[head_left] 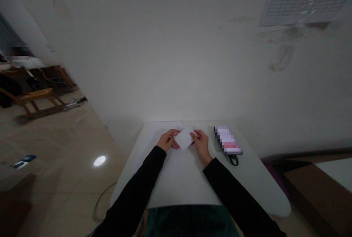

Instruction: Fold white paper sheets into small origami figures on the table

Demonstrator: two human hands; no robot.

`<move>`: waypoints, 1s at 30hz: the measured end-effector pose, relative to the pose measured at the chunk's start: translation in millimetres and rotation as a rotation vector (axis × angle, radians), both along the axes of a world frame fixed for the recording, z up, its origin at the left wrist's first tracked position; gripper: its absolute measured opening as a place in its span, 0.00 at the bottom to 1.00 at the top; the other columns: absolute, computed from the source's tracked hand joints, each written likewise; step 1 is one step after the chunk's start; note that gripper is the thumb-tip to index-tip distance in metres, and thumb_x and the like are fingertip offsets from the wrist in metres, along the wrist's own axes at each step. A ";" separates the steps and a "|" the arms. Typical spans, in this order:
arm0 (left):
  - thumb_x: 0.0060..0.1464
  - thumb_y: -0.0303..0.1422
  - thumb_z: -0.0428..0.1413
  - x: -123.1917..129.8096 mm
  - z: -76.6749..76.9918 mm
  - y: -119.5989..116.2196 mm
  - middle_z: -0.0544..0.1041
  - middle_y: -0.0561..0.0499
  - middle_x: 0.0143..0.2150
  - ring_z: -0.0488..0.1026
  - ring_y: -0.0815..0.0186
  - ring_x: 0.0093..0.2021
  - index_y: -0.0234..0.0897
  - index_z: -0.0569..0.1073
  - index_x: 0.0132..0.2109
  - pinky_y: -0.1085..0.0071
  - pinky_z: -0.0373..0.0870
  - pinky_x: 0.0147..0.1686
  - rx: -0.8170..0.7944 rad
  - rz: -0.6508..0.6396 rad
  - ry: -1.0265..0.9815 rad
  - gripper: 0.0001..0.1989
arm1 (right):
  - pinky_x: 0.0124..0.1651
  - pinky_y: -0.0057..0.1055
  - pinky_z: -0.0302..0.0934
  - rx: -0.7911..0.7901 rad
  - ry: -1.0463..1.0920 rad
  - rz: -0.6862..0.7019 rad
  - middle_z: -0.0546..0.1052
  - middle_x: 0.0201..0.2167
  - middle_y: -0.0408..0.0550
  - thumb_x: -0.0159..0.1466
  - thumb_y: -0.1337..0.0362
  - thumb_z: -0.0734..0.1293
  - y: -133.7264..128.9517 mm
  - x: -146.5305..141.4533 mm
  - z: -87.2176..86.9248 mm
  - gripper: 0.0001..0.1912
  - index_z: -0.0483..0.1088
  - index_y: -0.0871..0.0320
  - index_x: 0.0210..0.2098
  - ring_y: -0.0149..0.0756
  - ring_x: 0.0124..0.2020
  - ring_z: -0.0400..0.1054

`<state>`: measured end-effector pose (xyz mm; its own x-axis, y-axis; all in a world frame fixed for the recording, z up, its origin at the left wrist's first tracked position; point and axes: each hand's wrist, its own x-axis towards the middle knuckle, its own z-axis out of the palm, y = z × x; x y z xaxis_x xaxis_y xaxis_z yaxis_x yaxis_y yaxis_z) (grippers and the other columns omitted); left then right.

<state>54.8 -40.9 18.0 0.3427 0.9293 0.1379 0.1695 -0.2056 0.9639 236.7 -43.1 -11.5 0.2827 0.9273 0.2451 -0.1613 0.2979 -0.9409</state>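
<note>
Black sleeves reached twelve o'clock, where the left hand and the right hand pinched light, floppy white paper between closed fingers, best held by its edges.

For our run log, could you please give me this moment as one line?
left hand: holds white paper | right hand: holds it too | rest: blurred item, white table

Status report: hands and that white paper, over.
Left hand, right hand: both holding white paper above the table. Blurred packet lies beyond right hand, apart.
</note>
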 end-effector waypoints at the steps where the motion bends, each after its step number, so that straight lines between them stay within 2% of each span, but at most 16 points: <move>1: 0.56 0.33 0.48 -2.2 0.3 -3.4 0.75 0.50 0.31 0.73 0.71 0.23 0.34 0.68 0.51 0.76 0.71 0.21 0.075 0.010 0.068 0.17 | 0.16 0.26 0.58 -0.007 0.004 0.017 0.73 0.23 0.43 0.53 0.54 0.69 -1.4 0.5 0.7 0.17 0.68 0.61 0.34 0.29 0.17 0.63; 4: 0.53 0.26 0.48 -8.3 0.7 -12.8 0.76 0.49 0.35 0.73 0.71 0.29 0.35 0.70 0.53 0.78 0.70 0.24 0.335 0.002 0.244 0.20 | 0.14 0.23 0.55 -0.021 0.024 0.042 0.71 0.20 0.38 0.53 0.55 0.70 -6.9 2.3 3.4 0.20 0.64 0.58 0.40 0.27 0.14 0.61; 7: 0.55 0.28 0.50 -10.5 0.5 -17.2 0.76 0.45 0.42 0.74 0.68 0.36 0.35 0.70 0.54 0.77 0.72 0.26 0.480 -0.017 0.288 0.19 | 0.12 0.21 0.51 -0.027 0.045 0.062 0.68 0.17 0.33 0.52 0.56 0.70 -11.6 3.7 5.0 0.21 0.59 0.55 0.40 0.26 0.12 0.58; 11: 0.59 0.35 0.48 -11.3 -5.1 -14.5 0.76 0.47 0.40 0.74 0.69 0.34 0.37 0.73 0.50 0.76 0.74 0.25 0.500 0.009 0.229 0.16 | 0.11 0.20 0.47 -0.018 0.044 0.118 0.65 0.13 0.31 0.52 0.56 0.70 -12.6 3.7 2.7 0.18 0.56 0.54 0.31 0.25 0.10 0.55; 14: 0.60 0.36 0.47 -13.0 -11.4 -11.6 0.76 0.47 0.37 0.74 0.69 0.33 0.37 0.75 0.47 0.74 0.75 0.24 0.563 0.054 0.192 0.16 | 0.11 0.21 0.47 -0.014 0.040 0.115 0.64 0.13 0.32 0.52 0.55 0.70 -12.1 3.0 0.2 0.17 0.57 0.54 0.29 0.25 0.10 0.55; 17: 0.59 0.37 0.50 -12.7 -13.1 -11.5 0.76 0.46 0.42 0.74 0.67 0.35 0.37 0.76 0.46 0.73 0.77 0.25 0.583 0.089 0.145 0.14 | 0.11 0.21 0.47 -0.005 0.036 0.120 0.63 0.13 0.31 0.53 0.55 0.69 -12.5 2.1 -0.8 0.16 0.58 0.55 0.29 0.24 0.10 0.54; 20: 0.57 0.38 0.51 -8.9 -11.1 -13.0 0.75 0.45 0.46 0.75 0.68 0.34 0.36 0.75 0.48 0.70 0.79 0.26 0.505 0.116 0.030 0.16 | 0.11 0.21 0.47 0.001 0.010 0.138 0.64 0.13 0.32 0.53 0.54 0.69 -11.9 1.1 -1.5 0.16 0.59 0.55 0.29 0.25 0.10 0.55; 23: 0.51 0.39 0.58 -5.3 -10.3 -12.2 0.74 0.44 0.49 0.75 0.64 0.39 0.36 0.76 0.46 0.67 0.80 0.32 0.429 0.108 -0.042 0.17 | 0.11 0.22 0.49 0.001 -0.023 0.108 0.65 0.15 0.33 0.52 0.54 0.69 -9.3 0.6 -3.3 0.16 0.60 0.55 0.29 0.25 0.11 0.56; 26: 0.47 0.37 0.62 -5.4 -12.9 -7.6 0.72 0.41 0.52 0.75 0.60 0.45 0.34 0.77 0.43 0.63 0.78 0.40 0.391 0.029 -0.077 0.16 | 0.12 0.22 0.49 -0.006 -0.028 0.066 0.65 0.15 0.33 0.52 0.54 0.69 -5.9 1.1 -5.8 0.16 0.60 0.56 0.28 0.25 0.11 0.56; 30: 0.52 0.38 0.58 -9.1 -19.1 -0.4 0.73 0.40 0.52 0.75 0.60 0.45 0.34 0.77 0.41 0.62 0.76 0.43 0.504 0.025 0.057 0.12 | 0.11 0.22 0.48 -0.008 -0.014 0.068 0.64 0.15 0.33 0.52 0.54 0.69 -3.1 2.6 -7.4 0.16 0.60 0.55 0.28 0.25 0.11 0.55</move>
<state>45.7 -41.3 -1.0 0.3411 0.7601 0.5531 0.2297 -0.6380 0.7350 239.2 -46.1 -18.9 0.2160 0.9461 0.2413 -0.1678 0.2795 -0.9454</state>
